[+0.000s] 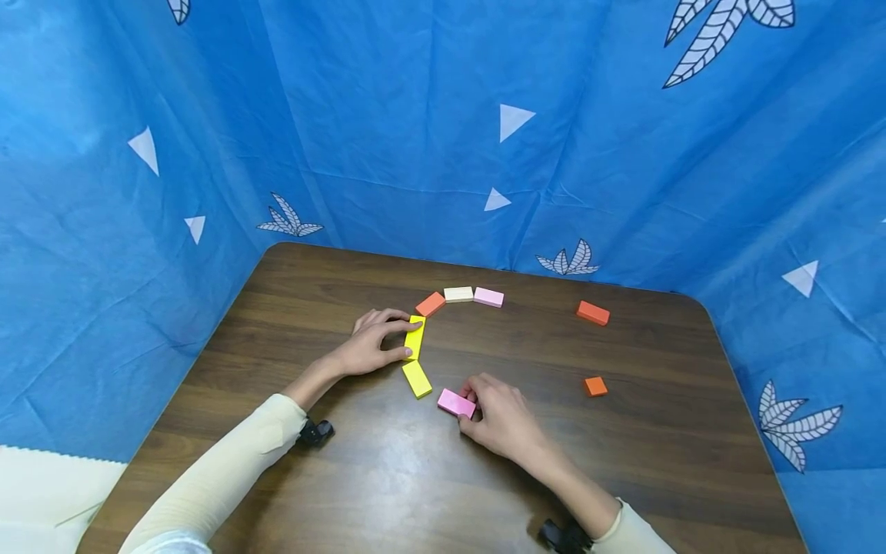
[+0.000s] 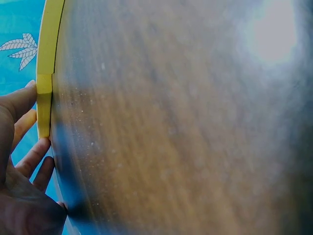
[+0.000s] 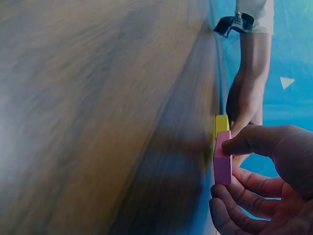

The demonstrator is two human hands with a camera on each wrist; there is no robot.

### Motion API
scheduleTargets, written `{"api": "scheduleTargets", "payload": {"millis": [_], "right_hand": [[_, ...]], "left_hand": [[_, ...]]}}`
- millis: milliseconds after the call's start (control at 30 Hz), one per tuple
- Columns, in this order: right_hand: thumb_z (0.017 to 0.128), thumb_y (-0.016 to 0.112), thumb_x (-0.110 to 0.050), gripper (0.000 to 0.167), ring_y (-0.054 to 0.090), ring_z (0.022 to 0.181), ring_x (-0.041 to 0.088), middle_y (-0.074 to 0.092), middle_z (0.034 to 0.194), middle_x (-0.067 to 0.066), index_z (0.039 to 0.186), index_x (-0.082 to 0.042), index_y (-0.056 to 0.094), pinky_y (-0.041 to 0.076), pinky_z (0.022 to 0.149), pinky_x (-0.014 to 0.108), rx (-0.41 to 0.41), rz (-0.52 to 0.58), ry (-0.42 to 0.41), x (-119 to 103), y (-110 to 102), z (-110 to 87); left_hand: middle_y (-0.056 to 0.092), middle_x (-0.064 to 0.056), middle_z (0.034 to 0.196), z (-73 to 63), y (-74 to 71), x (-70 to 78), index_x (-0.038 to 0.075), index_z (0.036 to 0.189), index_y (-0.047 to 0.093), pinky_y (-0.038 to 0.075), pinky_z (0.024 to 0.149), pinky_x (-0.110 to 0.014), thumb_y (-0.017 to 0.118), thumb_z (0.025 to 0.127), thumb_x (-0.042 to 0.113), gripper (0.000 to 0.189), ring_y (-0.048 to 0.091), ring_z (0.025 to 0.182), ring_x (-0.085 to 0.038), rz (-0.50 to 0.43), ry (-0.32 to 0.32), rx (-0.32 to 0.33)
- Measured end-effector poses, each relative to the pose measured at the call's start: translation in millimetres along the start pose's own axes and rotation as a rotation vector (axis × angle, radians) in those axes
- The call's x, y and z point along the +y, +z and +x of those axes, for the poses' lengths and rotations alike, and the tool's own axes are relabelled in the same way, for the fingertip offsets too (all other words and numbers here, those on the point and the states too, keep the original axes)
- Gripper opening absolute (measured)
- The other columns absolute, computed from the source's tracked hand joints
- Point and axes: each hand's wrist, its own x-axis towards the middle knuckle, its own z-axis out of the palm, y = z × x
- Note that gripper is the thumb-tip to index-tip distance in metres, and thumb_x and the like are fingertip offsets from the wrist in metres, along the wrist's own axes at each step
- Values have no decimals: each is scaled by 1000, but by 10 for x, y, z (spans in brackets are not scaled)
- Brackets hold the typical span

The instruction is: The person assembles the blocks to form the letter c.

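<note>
My left hand (image 1: 374, 344) has thumb and fingers at the two ends of a yellow block (image 1: 416, 337), gripping it lengthwise on the table. Its near end meets a second yellow block (image 1: 417, 379), which lies at an angle. In the left wrist view, the gripped yellow block (image 2: 44, 105) shows between thumb and fingers. A pink block (image 1: 456, 403) is pinched by my right hand (image 1: 500, 415), to the right of the nearer yellow block and apart from it. The right wrist view shows the thumb on this pink block (image 3: 222, 161), with fingers behind.
An orange block (image 1: 431, 304), a cream block (image 1: 458, 295) and another pink block (image 1: 488, 297) continue the curved row at the back. Two loose orange pieces, a longer block (image 1: 593, 312) and a shorter block (image 1: 595, 386), lie to the right. Blue cloth (image 1: 415, 154) surrounds the wooden table (image 1: 332, 492).
</note>
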Motion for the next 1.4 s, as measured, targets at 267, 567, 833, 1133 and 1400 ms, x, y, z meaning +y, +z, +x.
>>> {"api": "scheduleTargets", "payload": {"millis": [267, 567, 833, 1133, 1400], "right_hand": [[81, 90, -23, 27, 51, 71, 8, 63, 89, -8, 102, -18, 73, 40, 62, 25, -13, -8, -18, -94, 43, 60], [81, 91, -22, 29, 52, 72, 8, 64, 89, -7, 103, -16, 73, 42, 62, 24, -41, 16, -14, -113, 79, 82], [82, 91, -24, 28, 52, 73, 9, 64, 88, -7, 102, -17, 73, 42, 62, 24, -41, 2, -21, -112, 99, 90], [83, 91, -25, 28, 51, 73, 9, 63, 88, -7, 102, -18, 72, 41, 62, 23, -46, 11, -17, -113, 109, 108], [83, 92, -27, 28, 51, 76, 7, 63, 88, -9, 102, -19, 72, 43, 67, 24, -22, 12, -38, -114, 134, 89]], "left_hand": [[53, -10, 160, 20, 6, 7, 24, 152, 64, 11, 130, -72, 76, 101, 34, 53, 41, 154, -38, 12, 1, -10], [54, -11, 159, 22, 4, 0, 22, 151, 65, 11, 129, -73, 77, 101, 33, 53, 42, 153, -39, 14, 10, 2], [55, -11, 158, 7, 0, 3, 22, 151, 65, 10, 130, -73, 77, 100, 33, 53, 43, 153, -40, 13, 6, 4], [54, -10, 158, 7, -13, 2, 23, 151, 65, 11, 130, -71, 78, 100, 32, 54, 42, 153, -38, 14, -2, 5], [55, -11, 158, -10, -4, 9, 23, 151, 65, 13, 129, -72, 78, 100, 33, 53, 44, 152, -39, 27, 8, 7]]}}
